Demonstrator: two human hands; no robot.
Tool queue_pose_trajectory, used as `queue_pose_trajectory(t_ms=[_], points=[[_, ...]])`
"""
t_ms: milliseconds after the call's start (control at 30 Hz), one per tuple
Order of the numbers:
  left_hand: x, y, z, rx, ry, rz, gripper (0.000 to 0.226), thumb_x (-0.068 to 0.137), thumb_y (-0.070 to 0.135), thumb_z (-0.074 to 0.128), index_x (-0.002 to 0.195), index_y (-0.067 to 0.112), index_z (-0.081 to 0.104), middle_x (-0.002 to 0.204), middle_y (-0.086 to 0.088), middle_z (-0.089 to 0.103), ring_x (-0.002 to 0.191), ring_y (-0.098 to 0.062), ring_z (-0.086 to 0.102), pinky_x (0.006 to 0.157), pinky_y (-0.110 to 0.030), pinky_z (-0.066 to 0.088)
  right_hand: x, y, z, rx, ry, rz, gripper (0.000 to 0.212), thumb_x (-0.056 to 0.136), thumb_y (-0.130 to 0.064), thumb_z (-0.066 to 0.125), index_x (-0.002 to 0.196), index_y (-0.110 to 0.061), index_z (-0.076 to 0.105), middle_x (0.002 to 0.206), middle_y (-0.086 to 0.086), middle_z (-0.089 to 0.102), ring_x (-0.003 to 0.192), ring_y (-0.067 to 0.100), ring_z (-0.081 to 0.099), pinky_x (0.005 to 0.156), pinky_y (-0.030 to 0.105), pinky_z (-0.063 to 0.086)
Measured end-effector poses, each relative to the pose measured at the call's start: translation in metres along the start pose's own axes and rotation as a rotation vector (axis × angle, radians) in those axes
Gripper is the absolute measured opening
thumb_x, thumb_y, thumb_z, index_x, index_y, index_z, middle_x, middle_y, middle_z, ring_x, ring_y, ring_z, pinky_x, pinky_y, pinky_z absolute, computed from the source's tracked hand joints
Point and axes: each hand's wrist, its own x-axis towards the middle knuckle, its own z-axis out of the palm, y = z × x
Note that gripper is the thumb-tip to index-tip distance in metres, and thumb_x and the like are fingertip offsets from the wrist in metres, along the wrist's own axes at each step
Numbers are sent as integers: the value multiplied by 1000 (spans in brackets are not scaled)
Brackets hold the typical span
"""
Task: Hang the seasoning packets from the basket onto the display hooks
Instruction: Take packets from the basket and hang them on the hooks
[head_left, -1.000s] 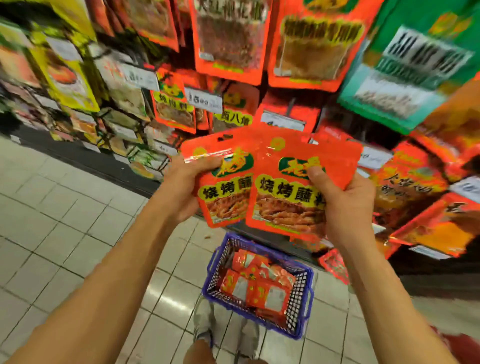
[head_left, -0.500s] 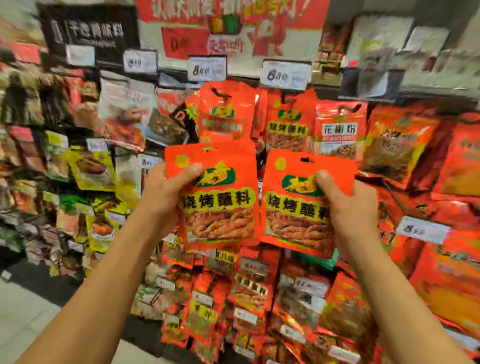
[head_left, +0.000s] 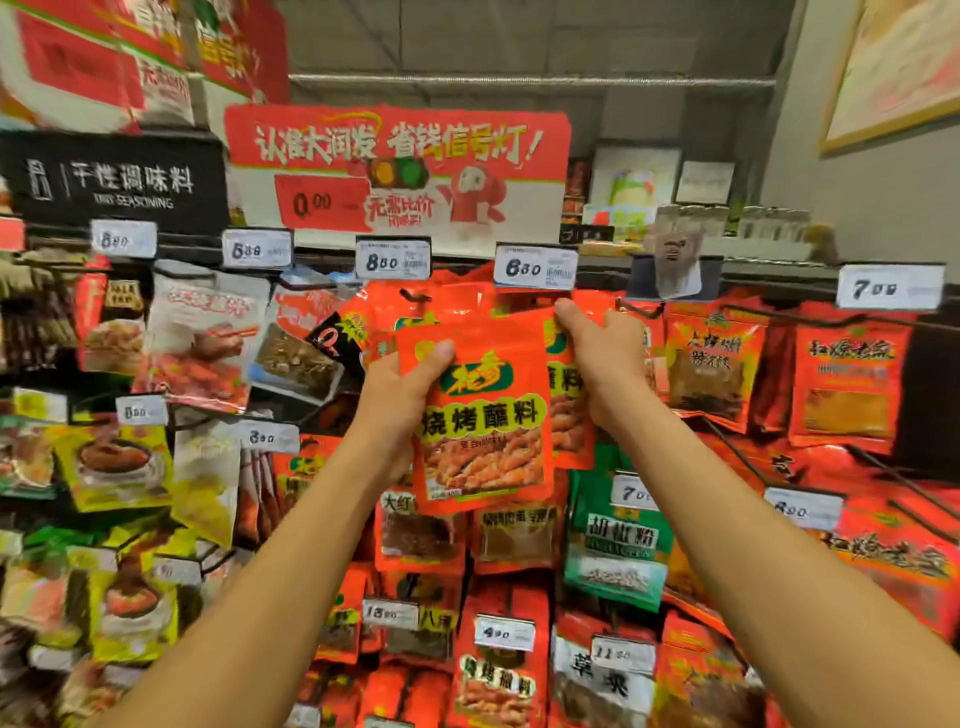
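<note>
Two packets up at the rack's top row — front packet (head_left: 480, 415) pinched by left hand (head_left: 397, 395), rear packet (head_left: 563, 395) gripped by right hand (head_left: 605, 353) under tag (head_left: 535, 267).

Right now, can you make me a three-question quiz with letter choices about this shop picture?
1. Where is the right hand? A. just under the price tag reading 6.80 B. down by the floor C. on the black sign
2. What colour is the front packet? A. blue B. orange-red C. white
3. What is the left hand doing? A. hanging empty B. pointing C. holding the front packet

Answers: 1 A, its fingers reach up below that tag. 2 B, the wrapper is orange-red with a green logo. 3 C, its thumb presses on the packet's front.
</note>
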Motion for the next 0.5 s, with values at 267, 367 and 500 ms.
queue_pose_trajectory(t_ms=[267, 367, 500], points=[[13, -12, -6, 38, -56, 38, 9, 89, 28, 74, 83, 26, 80, 94, -7, 79, 85, -24, 76, 77, -41, 61, 17, 8, 19, -19, 85, -9, 28, 79, -25, 70, 54, -19, 59, 56, -7, 60, 58, 17, 53, 59, 33, 40], [18, -16, -9, 49, -58, 37, 10, 89, 27, 75, 82, 23, 80, 94, -8, 79, 85, -25, 76, 78, -42, 61, 21, 12, 24, -56, 107, 4, 29, 78, -21, 69, 49, -27, 64, 50, -12, 57, 57, 17, 51, 58, 33, 38], [25, -21, -16, 69, -63, 47, 15, 93, 24, 71, 81, 21, 80, 93, -7, 79, 86, -24, 76, 83, -43, 62, 28, 29, 23, -93, 134, 23, 25, 79, -25, 70, 54, -26, 65, 63, -2, 67, 63, 27, 62, 60, 37, 49]])
